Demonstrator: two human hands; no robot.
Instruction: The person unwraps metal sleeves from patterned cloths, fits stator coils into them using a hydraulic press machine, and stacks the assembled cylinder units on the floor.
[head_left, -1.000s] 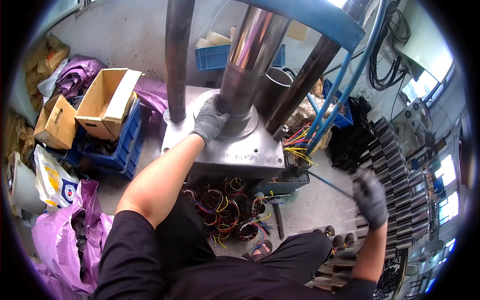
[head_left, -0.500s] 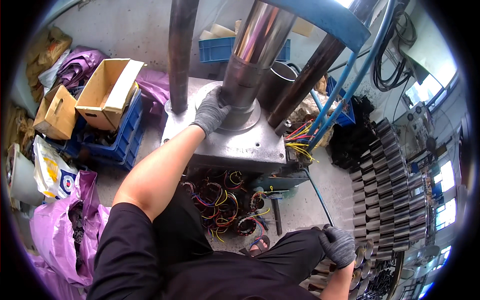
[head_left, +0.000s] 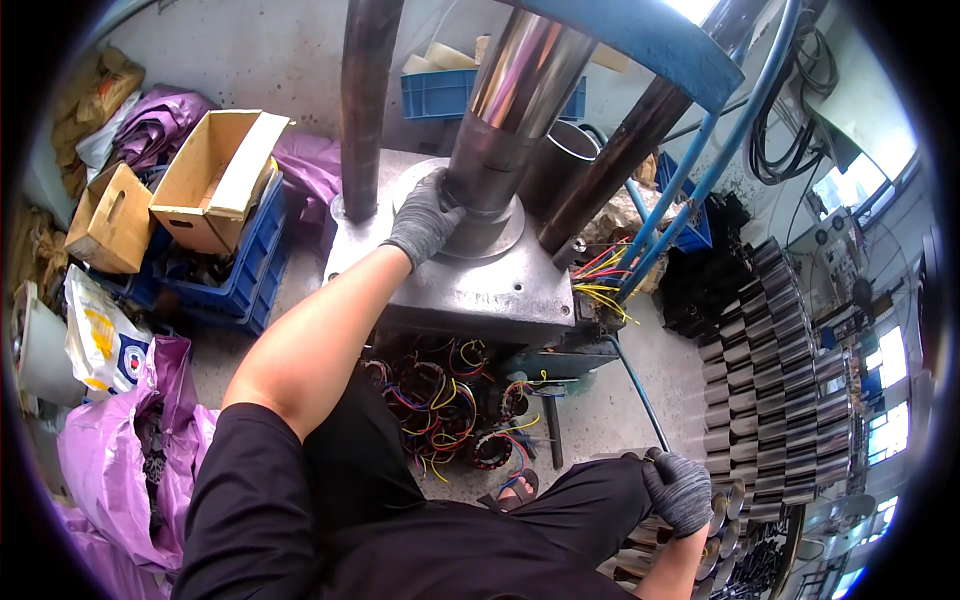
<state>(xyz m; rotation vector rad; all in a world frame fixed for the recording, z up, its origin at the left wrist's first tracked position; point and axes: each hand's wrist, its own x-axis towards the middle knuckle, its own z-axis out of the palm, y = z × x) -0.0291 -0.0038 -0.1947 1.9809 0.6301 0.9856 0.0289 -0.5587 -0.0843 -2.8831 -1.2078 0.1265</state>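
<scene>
My left hand, in a grey knit glove, is closed against the left side of the lower metal cylinder, thumb in front and fingers reaching round behind. That cylinder stands upright on a round plate on the press's steel table. Directly above it comes the shiny ram of the press. At lower right, my gloved right hand is wrapped around the end of a long thin lever, beside my right knee. The lever slants up to the press's side.
Wound stators with coloured wires lie under the table. Dark posts flank the ram. Blue crates with cardboard boxes and a purple sack stand left. Stacked metal cylinders fill the right. Loose wires hang at the table's corner.
Both hands keep their places on the cylinder and the lever. The whole view has shifted very slightly; nothing else has visibly moved.
</scene>
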